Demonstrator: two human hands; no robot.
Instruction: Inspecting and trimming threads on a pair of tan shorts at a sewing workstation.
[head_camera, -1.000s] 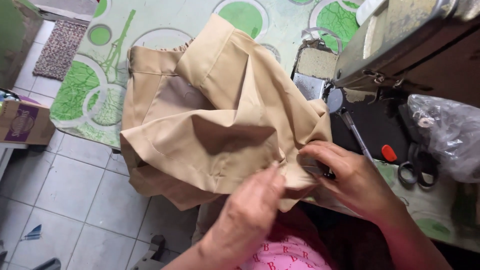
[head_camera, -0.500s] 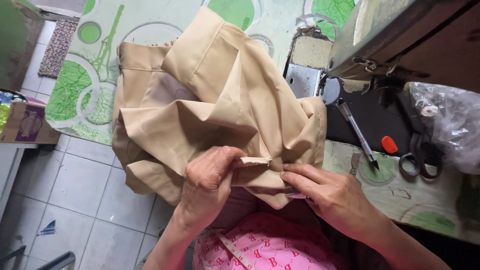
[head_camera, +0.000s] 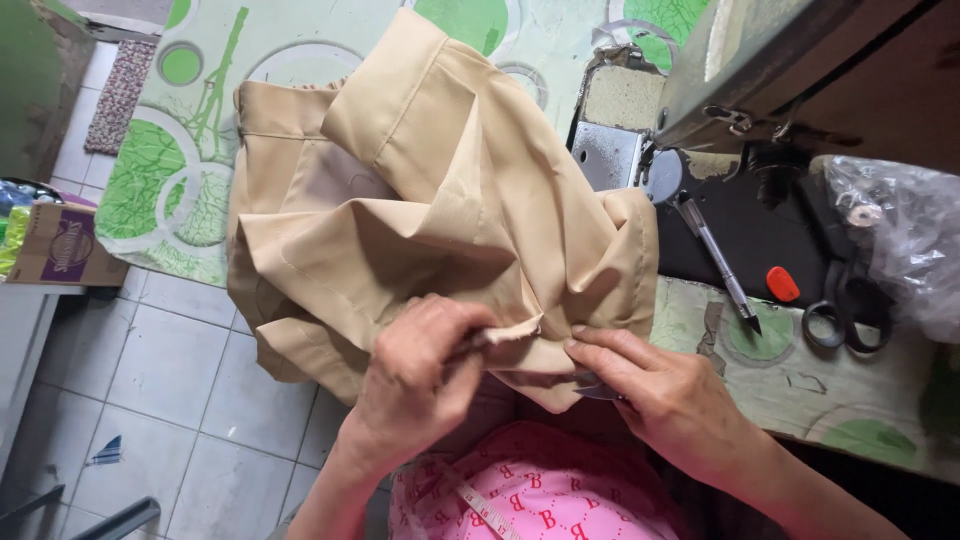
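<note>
A tan garment (head_camera: 440, 210) lies bunched in the middle of the view, draped over the near edge of the worktop (head_camera: 800, 385) and hanging toward the tiled floor (head_camera: 170, 400). It is folded in thick layers, with a wide hemmed band turned up at the top.

At its lower edge, a small folded flap of the fabric sticks out between the two hands. The left hand (head_camera: 415, 385) has its grip clamped on this flap, thumb and fingers pinching the cloth. The right hand (head_camera: 665, 395) lies just beside it, fingers pressed flat on the fabric's lower fold; its grip is closed on the cloth, with a small dark object partly hidden under the fingers that cannot be made out.

Below the hands shows a pink patterned top (head_camera: 530, 490) with a tape measure (head_camera: 480, 505) lying across it.

To the right of the garment, the worktop carries a sewing machine (head_camera: 790, 70), whose metal plate sits close to the fabric. Near it lie a slim silver knife (head_camera: 718, 262), a small red object (head_camera: 782, 284) and black scissors (head_camera: 850, 315). A crumpled clear plastic bag (head_camera: 900, 235) rests at the far right.

The worktop's covering is pale with green circles. At the far left, on the floor side, stands a cardboard box (head_camera: 60, 245), and a small patterned mat (head_camera: 118, 95) lies near the top left.
</note>
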